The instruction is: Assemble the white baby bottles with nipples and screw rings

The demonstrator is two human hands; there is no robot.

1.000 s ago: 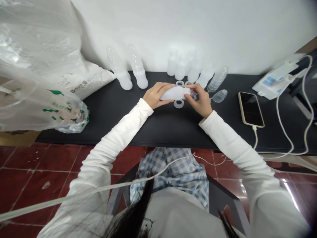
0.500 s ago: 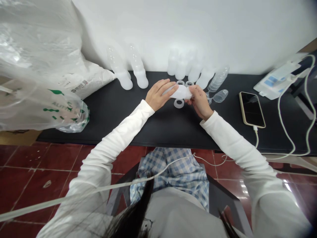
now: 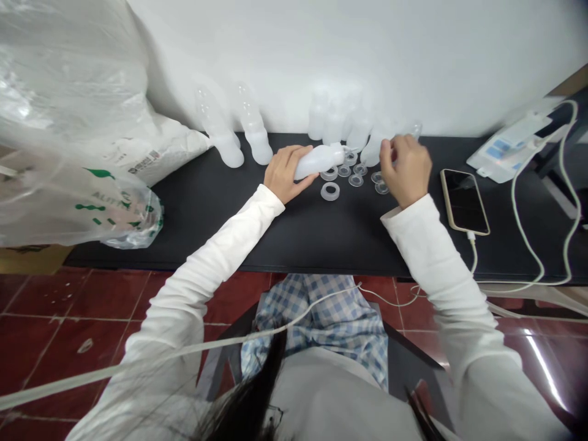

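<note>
My left hand point(image 3: 285, 174) is wrapped around a white translucent bottle point(image 3: 316, 161), held on its side above the table. The bottle is shaped like a baby bottle, its neck pointing right. Over the stacked clear plastic caps point(image 3: 416, 130), my right hand point(image 3: 407, 170) has its fingers curled; whether it grips something is hidden. Between the hands lie a white ring point(image 3: 330, 191) and several small clear discs with raised centres point(image 3: 355, 179). Several more white bottles point(image 3: 337, 122) stand behind them against the wall.
Two capped bottles point(image 3: 257, 138) stand at the back left. A large plastic bag point(image 3: 124, 208) and a white sack point(image 3: 165, 144) fill the left side. On the right lie a phone point(image 3: 465, 202) with its cable, and a white-and-blue box point(image 3: 508, 150).
My right hand has left the bottle and moved right to the clear caps. My left hand still holds the bottle, whose neck is now exposed. The small clear discs have come into view.
</note>
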